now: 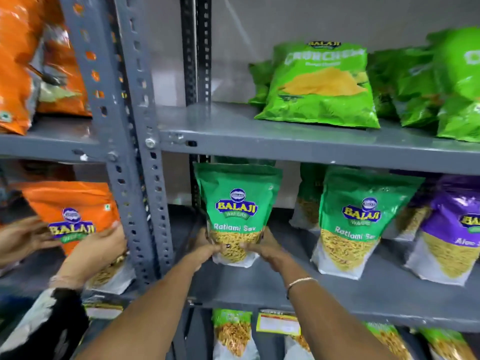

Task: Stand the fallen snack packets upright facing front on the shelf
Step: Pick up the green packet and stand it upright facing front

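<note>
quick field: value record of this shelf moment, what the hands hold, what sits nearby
held packet: green Ratlami Sev packet, upright, front facing out, at the left end of the middle shelf
left hand: grips the packet's lower left edge
right hand: grips its lower right edge
neighbour: second Ratlami Sev packet standing to the right, apart from the held one
far right: purple packet, upright
shelf above: green Crunchem packet, leaning back
left bay: another person's hands on an orange Balaji packet

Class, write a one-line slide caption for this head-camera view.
Both hands, left hand and right hand, hold a green Ratlami Sev packet upright, facing front.
</note>
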{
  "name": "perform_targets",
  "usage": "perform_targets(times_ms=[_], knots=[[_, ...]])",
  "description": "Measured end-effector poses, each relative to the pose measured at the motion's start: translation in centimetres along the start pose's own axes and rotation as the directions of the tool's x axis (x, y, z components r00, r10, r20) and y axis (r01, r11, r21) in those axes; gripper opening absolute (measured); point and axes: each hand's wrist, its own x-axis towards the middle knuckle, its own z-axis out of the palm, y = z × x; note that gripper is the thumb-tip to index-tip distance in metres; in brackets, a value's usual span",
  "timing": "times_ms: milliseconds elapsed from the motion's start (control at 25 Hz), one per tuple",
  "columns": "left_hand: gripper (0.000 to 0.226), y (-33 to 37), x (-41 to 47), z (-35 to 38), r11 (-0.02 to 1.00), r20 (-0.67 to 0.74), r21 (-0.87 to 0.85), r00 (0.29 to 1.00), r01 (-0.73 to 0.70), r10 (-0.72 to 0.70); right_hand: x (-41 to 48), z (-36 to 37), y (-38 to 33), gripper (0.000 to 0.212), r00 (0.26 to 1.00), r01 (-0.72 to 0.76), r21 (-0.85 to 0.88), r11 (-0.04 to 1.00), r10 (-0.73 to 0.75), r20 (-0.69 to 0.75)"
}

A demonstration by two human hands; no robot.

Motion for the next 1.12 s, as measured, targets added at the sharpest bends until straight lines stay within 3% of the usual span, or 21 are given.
perform_targets(times_ms=[120, 320, 600, 960, 1040, 1120], knots=[[0.048, -0.7, -0.9, -0.2, 1.000, 0.001, 0.017, 1.000, -0.017, 0.017, -1.4, 0.6, 0.5, 0.074, 0.995, 0.001, 0.009, 1.000, 0.000, -0.100], [0.057, -1.7, -4.2, -0.8, 0.993, 0.019, 0.119, 1.000, -0.022, 0.020, -4.8, 0.9, 1.1, 0.076, 0.992, 0.022, -0.086, 0.996, -0.032, -0.119], [0.069, -1.4, -7.9, -1.2, 0.961, -0.041, 0.276, 0.998, -0.032, 0.045, -7.4, 0.7, 1.6, 0.075, 0.996, 0.031, -0.126, 0.992, -0.041, -0.074], [0.070, -1.4, -8.7, -1.2, 0.960, 0.002, 0.278, 0.999, -0.034, 0.035, -9.3, 0.9, 1.3, 0.069, 0.998, 0.012, -0.139, 0.990, -0.020, -0.057], [0.076, -1.0, -8.5, -1.4, 0.952, 0.085, 0.306, 0.996, -0.018, -0.008, -9.1, 1.0, 1.5, 0.071, 0.998, 0.004, -0.172, 0.985, -0.015, -0.064], [0.083, 0.0, -8.8, -1.9, 0.916, 0.186, 0.392, 0.967, 0.088, -0.172, -8.7, 0.6, 1.7, 0.080, 0.999, -0.003, -0.184, 0.983, -0.007, -0.054]])
